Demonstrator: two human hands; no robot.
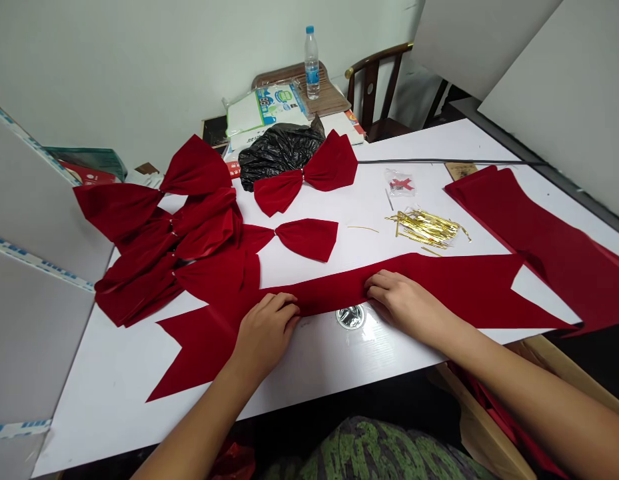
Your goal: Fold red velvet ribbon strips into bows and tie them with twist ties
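While the long red velvet ribbon (334, 292) lies across the near edge of the white table (102, 407), my left hand (266, 335) and right hand (406, 305) rest on it, fingers close together, though I cannot tell whether they grip, with gold twist ties (425, 228) just beyond.

One left hand (264, 333), one right hand (408, 303). One long red velvet strip (439, 287) under both, a second (554, 260) at right. One velvet bow (304, 180) upper centre, one (309, 239) below it, a pile of bows (154, 247) at left, count unclear. One water bottle (312, 63), one black plastic bag (279, 150).
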